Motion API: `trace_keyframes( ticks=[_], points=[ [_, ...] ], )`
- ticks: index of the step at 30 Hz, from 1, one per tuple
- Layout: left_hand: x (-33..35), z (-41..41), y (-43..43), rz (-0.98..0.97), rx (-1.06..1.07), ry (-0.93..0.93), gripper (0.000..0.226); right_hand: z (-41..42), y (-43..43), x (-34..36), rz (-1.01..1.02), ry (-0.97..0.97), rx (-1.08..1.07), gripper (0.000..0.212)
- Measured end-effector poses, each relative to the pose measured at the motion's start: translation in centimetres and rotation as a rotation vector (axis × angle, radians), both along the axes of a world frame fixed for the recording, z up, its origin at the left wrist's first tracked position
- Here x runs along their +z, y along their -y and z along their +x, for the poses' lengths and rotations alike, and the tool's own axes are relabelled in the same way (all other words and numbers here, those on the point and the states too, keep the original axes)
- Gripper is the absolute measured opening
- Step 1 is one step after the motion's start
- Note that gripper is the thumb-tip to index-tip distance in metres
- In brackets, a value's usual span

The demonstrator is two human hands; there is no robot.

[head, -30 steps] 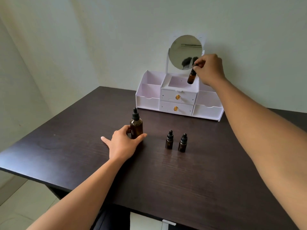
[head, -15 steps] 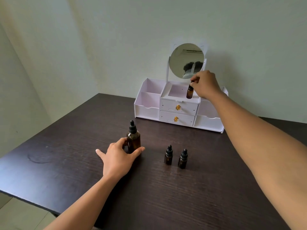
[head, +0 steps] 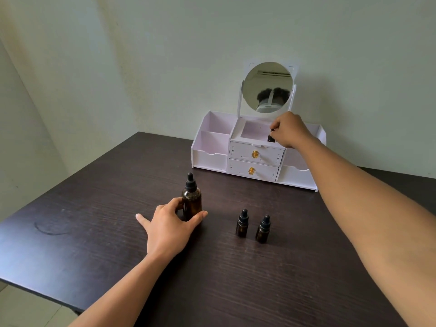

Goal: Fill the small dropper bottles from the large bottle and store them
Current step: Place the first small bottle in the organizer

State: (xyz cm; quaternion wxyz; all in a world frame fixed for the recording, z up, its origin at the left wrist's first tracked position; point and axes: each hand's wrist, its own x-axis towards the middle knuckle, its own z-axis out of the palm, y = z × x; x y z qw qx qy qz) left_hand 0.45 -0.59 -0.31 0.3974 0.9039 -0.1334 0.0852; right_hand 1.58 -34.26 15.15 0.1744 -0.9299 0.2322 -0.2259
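Observation:
The large amber dropper bottle stands upright on the dark table, and my left hand wraps loosely around its base. Two small amber dropper bottles stand side by side to its right. My right hand reaches to the white organizer and pinches the cap of a third small bottle, which sits low inside the top middle compartment, mostly hidden by the compartment wall and my fingers.
The organizer has two drawers with gold knobs, open side compartments and a round mirror on top. It stands against the wall at the table's far edge. The table's left and near edges drop off to a tiled floor.
My right hand has lowered the small bottle from in front of the mirror down into the organizer's top middle compartment. My left hand has stayed on the large bottle.

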Motion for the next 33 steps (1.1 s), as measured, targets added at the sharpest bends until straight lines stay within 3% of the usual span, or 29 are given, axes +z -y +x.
trace_keyframes(
  ticks=[8,13,18,26,33],
  points=[
    [0.1,-0.1,0.0,0.012,-0.015,0.001,0.055,-0.7,-1.1,1.3,0.031,0.046,-0.051,0.033],
    [0.1,0.0,-0.1,0.018,-0.037,-0.011,0.054,-2.9,-3.3,2.9,0.057,0.223,-0.031,0.024],
    [0.2,-0.1,-0.2,0.012,-0.072,-0.033,0.049,-7.5,-8.3,2.2,0.057,0.254,-0.008,0.017],
    [0.6,-0.6,-0.9,0.054,-0.113,-0.058,0.047,-13.5,-15.9,-3.7,0.117,-0.041,0.081,0.019],
    [0.8,-0.8,-1.2,0.070,-0.135,-0.072,0.044,-14.6,-18.0,-6.1,-0.024,-0.275,0.060,0.034]
  ],
)
